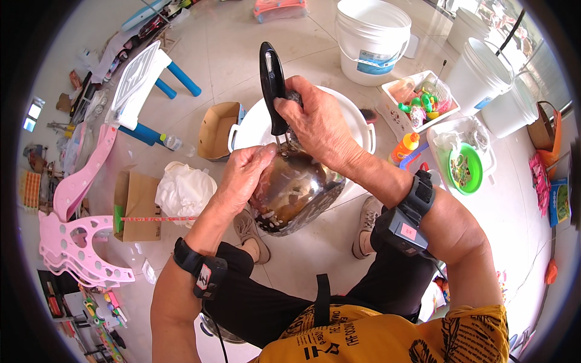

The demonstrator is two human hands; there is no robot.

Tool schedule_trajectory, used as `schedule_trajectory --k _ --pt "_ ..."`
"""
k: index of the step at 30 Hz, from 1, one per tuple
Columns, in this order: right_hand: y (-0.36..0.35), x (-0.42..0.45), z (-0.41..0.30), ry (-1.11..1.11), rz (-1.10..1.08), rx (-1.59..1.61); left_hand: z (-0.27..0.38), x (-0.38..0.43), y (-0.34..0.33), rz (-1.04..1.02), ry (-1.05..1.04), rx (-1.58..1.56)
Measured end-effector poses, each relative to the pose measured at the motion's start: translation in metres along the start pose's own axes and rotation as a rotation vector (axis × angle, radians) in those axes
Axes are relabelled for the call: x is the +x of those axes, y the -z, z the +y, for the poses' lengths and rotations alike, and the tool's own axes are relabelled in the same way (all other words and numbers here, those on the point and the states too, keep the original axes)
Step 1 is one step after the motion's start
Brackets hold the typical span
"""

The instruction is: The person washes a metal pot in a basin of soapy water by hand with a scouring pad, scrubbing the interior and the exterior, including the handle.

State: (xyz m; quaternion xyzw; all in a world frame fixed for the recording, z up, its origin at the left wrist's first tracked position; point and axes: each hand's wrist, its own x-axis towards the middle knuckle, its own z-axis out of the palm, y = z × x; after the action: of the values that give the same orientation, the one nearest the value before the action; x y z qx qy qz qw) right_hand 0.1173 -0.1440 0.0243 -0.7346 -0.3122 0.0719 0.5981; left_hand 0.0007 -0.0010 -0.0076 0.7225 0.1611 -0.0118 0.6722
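A metal pan [292, 195] with a brown-stained, shiny outside is tilted over a white plastic tub [254, 113] on the floor. Its black handle [271, 86] points up and away from me. My left hand [254, 170] pinches the pan near the base of the handle. Close beside the handle, my right hand [317, 118] is closed around a grey metal scouring pad [294, 96], pressed where the handle meets the pan. The fingertips of my right hand also touch the handle.
Left of the tub are a cardboard box [218, 131], a white cloth bundle [186, 190] and a plastic bottle [177, 144]. On the right stand an orange bottle [405, 147], a green bowl [476, 170], a basket of toys [392, 118] and a white bucket [374, 45].
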Motion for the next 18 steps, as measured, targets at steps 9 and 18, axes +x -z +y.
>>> schedule_trajectory --k 9,18 --pt "-0.003 -0.002 -0.008 0.038 0.111 -0.143 0.007 -0.005 -0.014 0.005 -0.131 0.075" --pt "-0.018 -0.011 0.008 0.473 0.014 -0.635 0.004 0.008 -0.022 0.064 -0.317 0.148"
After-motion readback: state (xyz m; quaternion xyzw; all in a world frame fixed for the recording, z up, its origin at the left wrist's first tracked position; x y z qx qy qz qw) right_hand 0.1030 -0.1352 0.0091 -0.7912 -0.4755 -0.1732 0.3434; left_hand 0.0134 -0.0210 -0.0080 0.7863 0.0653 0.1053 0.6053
